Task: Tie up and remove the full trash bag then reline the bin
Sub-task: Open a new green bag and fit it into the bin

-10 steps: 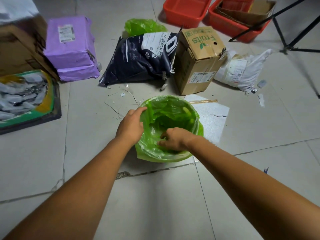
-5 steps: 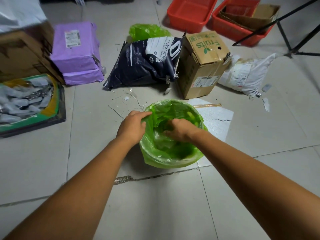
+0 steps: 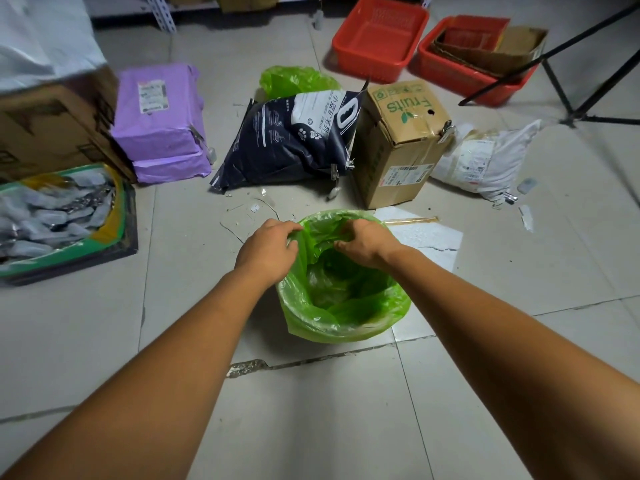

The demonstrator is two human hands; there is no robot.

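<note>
Here, your left hand (image 3: pixel 268 245), just left of centre frame, had its fingers curled over the left far edge of the green trash bag (image 3: pixel 346 313) and gripped the plastic there. Your right hand (image 3: pixel 363 242), just beside it to the right, had its fingers bent down onto a fold of the far edge and pinched it. Both forearms ran in from the lower corners of the frame.

The bag stood at centre frame on the tiled floor (image 3: pixel 311 410), its mouth open and its rim folded outward and down; the bin itself was hidden under the plastic. Pale crumpled contents showed inside.

A white slab (image 3: pixel 429 237) lay on the floor just right of the bag.

Beyond the bag, above centre, a dark blue sack with paw prints (image 3: pixel 294 140) leaned against a cardboard box printed "Fruits" (image 3: pixel 398 147). A second green bag (image 3: pixel 294 81) showed behind the sack. A white parcel (image 3: pixel 485 157) lay to the right of the box.

In the upper right, two red baskets (image 3: pixel 377 39) sat side by side, with black stand legs (image 3: pixel 571 81) crossing in front of the right one.

At upper left, a purple parcel (image 3: pixel 159 123) rested beside a large brown carton (image 3: pixel 45 126). At the left edge, a green-rimmed tray (image 3: pixel 114 216) held grey packets.
</note>
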